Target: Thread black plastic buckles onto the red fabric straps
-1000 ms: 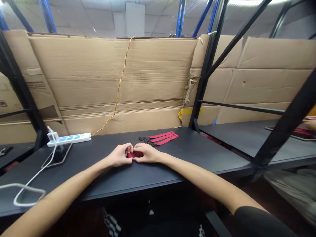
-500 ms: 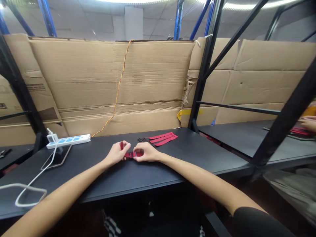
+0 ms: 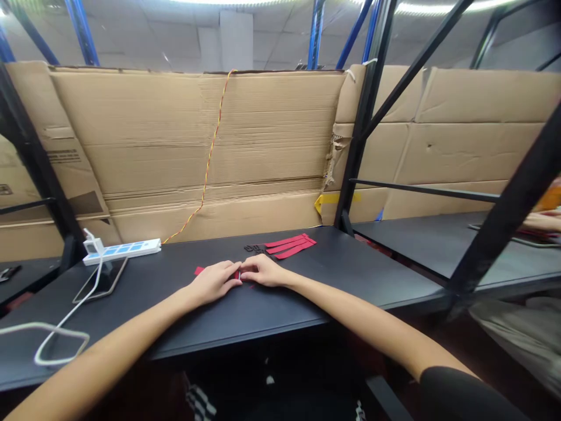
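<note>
On the black table (image 3: pixel 307 292), a red strap (image 3: pixel 200 271) lies flat under both of my hands. My left hand (image 3: pixel 214 282) rests on it with the fingers stretched out flat, and the strap's left end pokes out beyond the knuckles. My right hand (image 3: pixel 263 272) is curled, its fingertips pinching the strap at a small metal part near the middle. The two hands' fingertips nearly touch. Just beyond my right hand lies a small pile of red straps (image 3: pixel 291 244) with black buckles (image 3: pixel 256 248) at their left ends.
A white power strip (image 3: pixel 123 248) sits at the back left, with a phone (image 3: pixel 100 279) in front of it and a white cable (image 3: pixel 56 333) looping toward the near edge. Cardboard sheets (image 3: pixel 197 146) wall the back. Black frame posts (image 3: pixel 363 117) stand at right; another person's hand (image 3: pixel 541 221) is at the far right.
The strap was held up between both hands and pulled out lengthwise; now it lies flat on the table. My left hand has opened and flattened onto it.
</note>
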The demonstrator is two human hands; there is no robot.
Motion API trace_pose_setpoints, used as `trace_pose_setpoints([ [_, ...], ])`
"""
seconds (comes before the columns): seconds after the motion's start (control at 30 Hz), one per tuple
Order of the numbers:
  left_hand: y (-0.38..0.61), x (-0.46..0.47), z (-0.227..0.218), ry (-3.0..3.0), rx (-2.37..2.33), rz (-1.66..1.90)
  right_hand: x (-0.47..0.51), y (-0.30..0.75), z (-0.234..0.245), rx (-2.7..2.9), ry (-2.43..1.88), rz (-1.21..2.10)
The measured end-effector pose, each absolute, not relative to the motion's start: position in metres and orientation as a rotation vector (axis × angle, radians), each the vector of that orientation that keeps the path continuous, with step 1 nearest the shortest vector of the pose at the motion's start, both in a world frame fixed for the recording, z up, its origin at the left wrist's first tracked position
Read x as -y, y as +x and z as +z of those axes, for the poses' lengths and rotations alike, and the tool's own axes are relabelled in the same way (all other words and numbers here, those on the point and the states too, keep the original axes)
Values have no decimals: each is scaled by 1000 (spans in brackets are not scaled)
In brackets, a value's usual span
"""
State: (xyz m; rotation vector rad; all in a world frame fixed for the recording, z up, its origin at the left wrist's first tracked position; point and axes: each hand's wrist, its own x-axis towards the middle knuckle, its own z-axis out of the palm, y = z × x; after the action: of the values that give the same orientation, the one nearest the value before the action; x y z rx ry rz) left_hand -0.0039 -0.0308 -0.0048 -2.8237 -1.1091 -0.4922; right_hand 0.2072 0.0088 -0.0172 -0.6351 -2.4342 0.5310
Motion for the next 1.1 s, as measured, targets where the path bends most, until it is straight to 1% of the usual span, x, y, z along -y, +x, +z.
trace_pose_setpoints([
  [0.13,-5,33,0,-2834,1160,-440,-9,207,-14,2411,-749,600],
  [0.33,-3,36,11,-2841,1223,-417,-15,215,1,2517,-781,648],
  [0.6,-7,31,16,-2833,1294,-394,-33,261,25,2533,-845,884],
  [0.73,-11,26,15,-2818,1319,-378,-44,293,32,2522,-952,961],
  [0.83,-22,20,13,-2764,1385,-352,-55,330,32,2493,-1157,927],
  [0.93,-28,14,10,-2804,1394,-469,-67,369,26,2385,-1354,930],
  [1.0,-24,14,6,-2856,1363,-557,-75,387,20,2351,-1490,876],
  [1.1,-5,21,0,-2935,1295,-654,-84,400,11,2246,-1676,707],
])
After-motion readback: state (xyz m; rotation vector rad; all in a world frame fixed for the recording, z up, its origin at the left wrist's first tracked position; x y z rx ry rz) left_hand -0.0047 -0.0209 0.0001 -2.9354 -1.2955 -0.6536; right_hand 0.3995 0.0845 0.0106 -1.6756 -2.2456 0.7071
